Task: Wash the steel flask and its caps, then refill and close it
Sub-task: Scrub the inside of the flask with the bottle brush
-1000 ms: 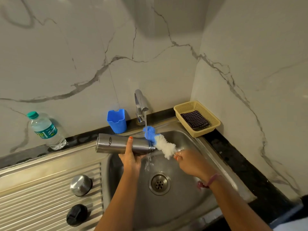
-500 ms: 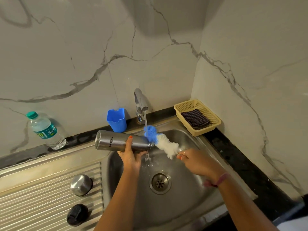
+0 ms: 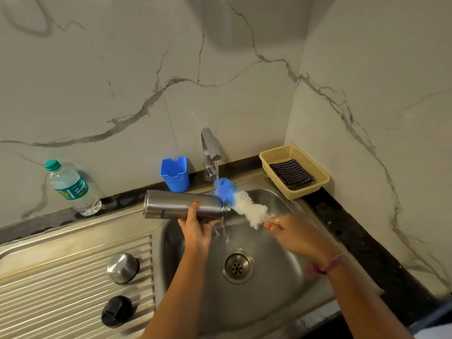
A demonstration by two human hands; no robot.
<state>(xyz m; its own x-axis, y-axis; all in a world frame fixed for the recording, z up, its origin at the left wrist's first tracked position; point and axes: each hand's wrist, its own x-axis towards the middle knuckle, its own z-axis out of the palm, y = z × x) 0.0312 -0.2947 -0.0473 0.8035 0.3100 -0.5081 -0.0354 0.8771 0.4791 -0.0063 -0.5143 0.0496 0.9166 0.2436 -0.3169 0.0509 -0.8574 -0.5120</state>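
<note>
Currently you are partway through the washing stage. Your left hand (image 3: 195, 231) grips the steel flask (image 3: 183, 204) around its body and holds it roughly level over the left part of the sink (image 3: 274, 302), mouth pointing right toward the stream from the tap (image 3: 210, 148). Your right hand (image 3: 293, 232) pinches the wire handle of the bottle brush (image 3: 244, 204), fingers curled round it. The brush is fully outside the flask: its blue tip sits just beside the mouth and under the running water, and its white section slants down to the right toward your fingers.

Status of the remaining parts, as judged from their position:
- The steel cap (image 3: 122, 267) stands on the ribbed drainboard (image 3: 61, 289), left of the basin, apart from the flask.
- The black inner cap (image 3: 117, 311) lies nearer to you on the same drainboard.
- Whether either cap has been washed cannot be told.

Steps judged outstanding: finish scrubbing and rinsing the flask, wash any cap not yet cleaned, refill the flask, fit both caps.

Other items: a plastic water bottle (image 3: 71, 188) on the far left worktop, a blue cup (image 3: 175, 173) beside the tap, and a yellow basket (image 3: 315, 172) holding a dark cloth (image 3: 292, 173) at far right
</note>
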